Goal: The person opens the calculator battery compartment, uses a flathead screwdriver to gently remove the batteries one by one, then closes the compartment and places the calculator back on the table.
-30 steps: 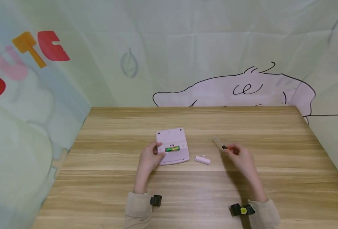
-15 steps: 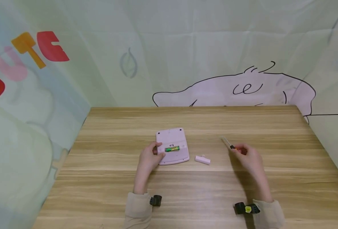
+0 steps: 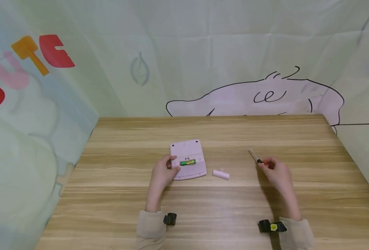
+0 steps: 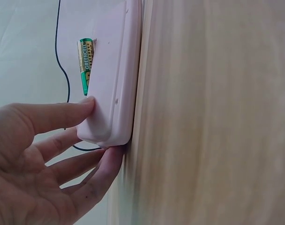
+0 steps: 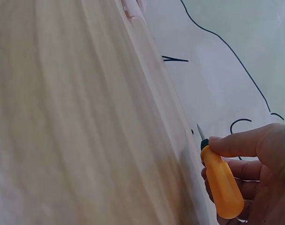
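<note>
A pale pink calculator (image 3: 189, 149) lies back side up on the wooden table, one green battery (image 3: 188, 162) showing in its bay. My left hand (image 3: 163, 172) grips its near left corner, thumb (image 4: 86, 108) on the back face and fingers around the edge. To the right of the calculator lies its small pink battery cover (image 3: 221, 174), detached. My right hand (image 3: 276, 173) holds a screwdriver (image 5: 223, 187) by its orange-yellow handle, well right of the cover. In the head view its thin metal shaft points away and to the left.
The wood-grain table (image 3: 134, 205) stretches around both hands. Behind its far edge hangs a pale printed cloth (image 3: 203, 52), which also covers the left side. Black camera mounts (image 3: 170, 219) sit at both wrists.
My right hand has moved to the right with the screwdriver, away from the calculator and cover. My left hand and the calculator have stayed in place.
</note>
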Demonstrator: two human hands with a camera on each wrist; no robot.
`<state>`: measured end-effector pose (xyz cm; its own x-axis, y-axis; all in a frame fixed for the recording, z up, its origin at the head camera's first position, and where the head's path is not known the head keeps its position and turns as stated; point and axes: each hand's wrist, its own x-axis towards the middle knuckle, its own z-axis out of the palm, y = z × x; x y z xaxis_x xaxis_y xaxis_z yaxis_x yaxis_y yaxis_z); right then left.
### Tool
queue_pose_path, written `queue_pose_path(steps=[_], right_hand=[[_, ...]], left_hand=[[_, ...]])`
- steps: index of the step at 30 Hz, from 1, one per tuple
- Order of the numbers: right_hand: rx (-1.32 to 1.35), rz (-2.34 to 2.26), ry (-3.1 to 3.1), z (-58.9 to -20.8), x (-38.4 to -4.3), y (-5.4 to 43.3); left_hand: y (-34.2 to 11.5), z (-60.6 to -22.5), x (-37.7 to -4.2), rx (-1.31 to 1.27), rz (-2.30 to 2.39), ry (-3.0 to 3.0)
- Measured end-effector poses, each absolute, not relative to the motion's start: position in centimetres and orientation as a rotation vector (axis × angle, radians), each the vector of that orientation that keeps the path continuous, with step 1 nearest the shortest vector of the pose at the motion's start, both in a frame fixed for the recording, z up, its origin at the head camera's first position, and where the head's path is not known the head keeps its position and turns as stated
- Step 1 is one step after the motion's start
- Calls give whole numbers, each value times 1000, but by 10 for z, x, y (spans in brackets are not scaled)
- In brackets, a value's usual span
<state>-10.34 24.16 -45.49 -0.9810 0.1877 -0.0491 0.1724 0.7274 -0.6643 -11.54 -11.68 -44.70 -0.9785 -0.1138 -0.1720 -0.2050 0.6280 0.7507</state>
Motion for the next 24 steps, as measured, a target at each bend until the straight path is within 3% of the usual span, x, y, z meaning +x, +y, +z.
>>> queue_pose_path(steps=[24], right_hand=[[-375, 1027, -2898, -460, -101, 250]], left_hand=[[-118, -449, -117, -280, 1283, 2723]])
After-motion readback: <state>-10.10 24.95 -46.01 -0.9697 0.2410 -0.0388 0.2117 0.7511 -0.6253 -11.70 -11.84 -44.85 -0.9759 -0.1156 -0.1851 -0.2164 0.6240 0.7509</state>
